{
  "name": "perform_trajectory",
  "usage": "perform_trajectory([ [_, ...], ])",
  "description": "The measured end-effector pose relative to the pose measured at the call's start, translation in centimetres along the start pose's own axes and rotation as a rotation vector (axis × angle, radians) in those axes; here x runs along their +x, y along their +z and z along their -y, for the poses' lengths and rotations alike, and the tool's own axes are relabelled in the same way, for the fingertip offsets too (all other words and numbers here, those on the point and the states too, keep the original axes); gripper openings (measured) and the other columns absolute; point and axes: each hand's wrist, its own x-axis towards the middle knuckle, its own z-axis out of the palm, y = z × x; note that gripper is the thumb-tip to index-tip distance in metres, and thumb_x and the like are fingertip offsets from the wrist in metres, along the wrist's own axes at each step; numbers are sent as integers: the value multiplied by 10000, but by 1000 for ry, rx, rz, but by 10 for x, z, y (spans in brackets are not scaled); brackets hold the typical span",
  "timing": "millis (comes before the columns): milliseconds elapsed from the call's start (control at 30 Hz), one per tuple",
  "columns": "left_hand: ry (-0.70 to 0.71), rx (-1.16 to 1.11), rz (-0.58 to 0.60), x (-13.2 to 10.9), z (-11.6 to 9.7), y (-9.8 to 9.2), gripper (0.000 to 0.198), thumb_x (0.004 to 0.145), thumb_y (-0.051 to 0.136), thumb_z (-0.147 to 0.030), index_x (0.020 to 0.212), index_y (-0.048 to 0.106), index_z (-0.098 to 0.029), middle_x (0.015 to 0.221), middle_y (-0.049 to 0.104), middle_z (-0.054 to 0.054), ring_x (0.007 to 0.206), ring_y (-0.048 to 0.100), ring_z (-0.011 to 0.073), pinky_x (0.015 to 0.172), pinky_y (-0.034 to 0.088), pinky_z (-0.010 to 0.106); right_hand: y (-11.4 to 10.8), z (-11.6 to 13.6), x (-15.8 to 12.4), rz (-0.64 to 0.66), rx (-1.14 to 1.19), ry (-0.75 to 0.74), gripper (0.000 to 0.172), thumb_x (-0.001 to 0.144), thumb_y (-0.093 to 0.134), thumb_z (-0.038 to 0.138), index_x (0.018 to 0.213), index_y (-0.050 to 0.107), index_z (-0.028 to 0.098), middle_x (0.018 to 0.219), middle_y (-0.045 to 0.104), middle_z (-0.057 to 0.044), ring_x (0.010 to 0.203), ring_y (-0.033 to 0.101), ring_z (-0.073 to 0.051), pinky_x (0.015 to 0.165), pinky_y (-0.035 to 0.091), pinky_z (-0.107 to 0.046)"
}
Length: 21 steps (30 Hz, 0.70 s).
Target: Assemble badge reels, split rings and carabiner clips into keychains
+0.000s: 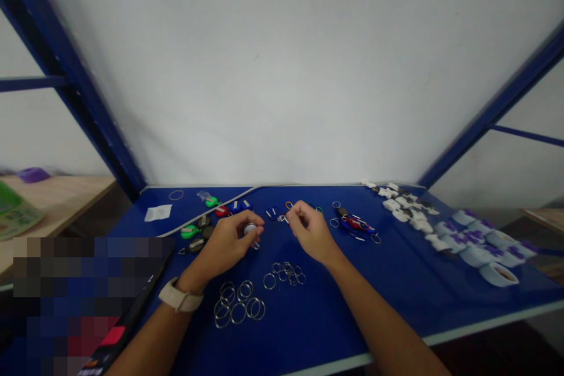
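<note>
My left hand point(227, 242) is shut on a small white round piece point(250, 229), and a small metal ring point(256, 245) shows just below it. My right hand point(311, 230) is held close by, its fingertips pinched together above small metal clips point(282, 218). Whether those fingertips hold anything is too small to tell. Two loose groups of steel split rings point(238, 302) lie on the blue table point(335, 311) below my hands, the second group point(284, 274) nearer my right hand. A beige watch strap point(180, 296) circles my left wrist.
Coloured plastic key tags point(221, 211) lie along the far side, with red and blue clips point(355, 224) to the right. White parts point(400, 205) and white purple-marked rolls point(476, 244) fill the right side. A blurred dark object point(127, 311) sits at the near left edge.
</note>
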Motion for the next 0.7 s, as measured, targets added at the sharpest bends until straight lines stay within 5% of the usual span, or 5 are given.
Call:
perform_trajectory([
  [200, 56, 142, -3, 0, -3, -6, 110, 895, 559, -247, 868, 638, -176, 713, 658, 6, 622, 600, 142, 581, 452, 244, -9, -6, 4, -124, 131, 64, 286, 936, 516, 413, 733, 488, 213, 522, 443, 64, 478, 376, -105, 489, 309, -240],
  [300, 86, 201, -29, 0, -7, -6, 114, 890, 544, -228, 852, 636, -172, 729, 651, 6, 631, 579, 138, 584, 434, 240, -6, -5, 2, -72, 135, 58, 289, 941, 522, 429, 755, 502, 209, 541, 429, 69, 485, 375, -101, 494, 310, -238],
  [500, 79, 198, -31, -1, -11, -5, 121, 888, 533, -218, 843, 634, -168, 717, 646, 6, 633, 578, 135, 602, 440, 242, -4, 5, -1, 235, 66, 40, 236, 923, 567, 392, 792, 559, 196, 604, 484, 50, 545, 453, -109, 545, 369, -244],
  [700, 69, 131, -45, -1, -7, -4, 115, 907, 551, -250, 897, 634, -172, 753, 650, 10, 635, 592, 134, 601, 475, 248, -7, 4, 0, 143, 136, 60, 291, 952, 530, 437, 780, 531, 202, 602, 518, 40, 537, 490, -113, 553, 395, -251],
])
